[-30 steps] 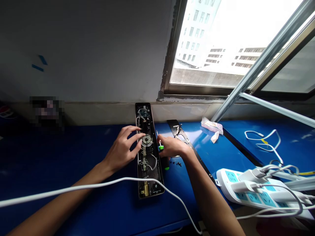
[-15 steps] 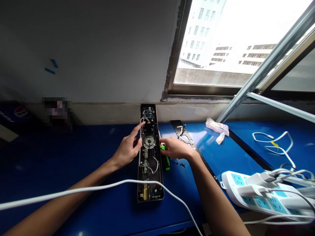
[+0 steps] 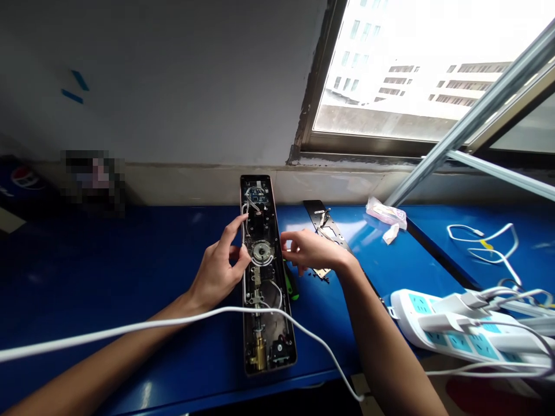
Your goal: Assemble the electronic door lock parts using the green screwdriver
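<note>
A long black door lock housing [image 3: 281, 323] stands with its inside facing me, showing a circuit board [image 3: 259, 195], a round metal disc [image 3: 262, 251], white wires and a brass part [image 3: 260, 353]. At its left edge, my left hand [image 3: 220, 263] holds on with thumb and index finger. My right hand [image 3: 310, 252] has curled fingers against the right edge. Below that hand lies a green and black screwdriver [image 3: 291, 284], partly hidden by the housing. Small dark screws [image 3: 323, 279] lie scattered on the table close by.
A black plate [image 3: 318, 215] with wires lies right of the housing on the blue table [image 3: 173, 242]. A white cable [image 3: 182, 319] crosses in front of me. The power strip [image 3: 459, 341], metal frame [image 3: 477, 98] and plastic packet [image 3: 385, 212] are at the right.
The housing's lower end has come toward me and the housing looks larger, both hands still at its sides. My right fingers have moved off the screwdriver's upper part. The view has shifted slightly.
</note>
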Available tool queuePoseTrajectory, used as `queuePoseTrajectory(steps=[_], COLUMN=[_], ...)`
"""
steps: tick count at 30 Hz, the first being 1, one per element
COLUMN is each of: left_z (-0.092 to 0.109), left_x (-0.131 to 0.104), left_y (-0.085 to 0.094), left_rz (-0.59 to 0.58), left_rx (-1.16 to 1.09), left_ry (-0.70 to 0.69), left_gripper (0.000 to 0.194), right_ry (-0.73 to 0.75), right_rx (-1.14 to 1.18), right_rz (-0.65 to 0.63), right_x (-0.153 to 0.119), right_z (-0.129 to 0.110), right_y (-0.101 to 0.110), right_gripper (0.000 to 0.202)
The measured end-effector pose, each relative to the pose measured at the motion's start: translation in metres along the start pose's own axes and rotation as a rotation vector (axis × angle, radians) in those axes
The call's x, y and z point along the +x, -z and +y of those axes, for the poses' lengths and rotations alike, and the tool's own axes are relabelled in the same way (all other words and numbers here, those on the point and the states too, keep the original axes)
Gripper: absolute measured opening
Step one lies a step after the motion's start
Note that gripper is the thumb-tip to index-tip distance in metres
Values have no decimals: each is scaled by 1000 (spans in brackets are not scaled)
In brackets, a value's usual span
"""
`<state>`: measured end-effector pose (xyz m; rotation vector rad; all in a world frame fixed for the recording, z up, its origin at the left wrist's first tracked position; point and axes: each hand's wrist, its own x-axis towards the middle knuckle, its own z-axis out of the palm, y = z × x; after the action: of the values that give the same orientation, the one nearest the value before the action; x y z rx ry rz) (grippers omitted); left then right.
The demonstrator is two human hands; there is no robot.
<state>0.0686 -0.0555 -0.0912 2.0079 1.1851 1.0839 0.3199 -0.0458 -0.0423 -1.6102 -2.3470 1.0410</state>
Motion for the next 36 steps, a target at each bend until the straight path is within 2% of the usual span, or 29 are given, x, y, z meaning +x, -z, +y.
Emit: queuePoseTrajectory(steps=[4, 6, 13, 18, 23, 29, 36], left_z=[0, 0, 1, -1, 2, 2, 5], left_x=[0, -1, 0, 5, 6, 11, 24], left_y=[-1, -1, -3, -4, -5, -8, -12], left_rz=[29, 33, 49, 62, 20, 14, 35], left_rx=[16, 23, 71, 123, 163, 134, 122], left_ry=[-2, -13, -16, -87, -99, -78, -38], left_gripper=[68, 68, 64, 63, 62, 65, 62], right_ry=[-74, -128, -276, -319, -346, -338, -248], right_rx=[-137, -201, -250, -248, -275, -293, -223], right_rz=[202, 237, 146, 141, 161, 166, 250], right_x=[-10, -13, -12, -10, -9, -7, -9], right_z=[18, 27, 35, 37, 41, 47, 45], right_y=[15, 20, 15, 13, 14, 13, 15], right_gripper=[14, 19, 30, 33, 32, 27, 22])
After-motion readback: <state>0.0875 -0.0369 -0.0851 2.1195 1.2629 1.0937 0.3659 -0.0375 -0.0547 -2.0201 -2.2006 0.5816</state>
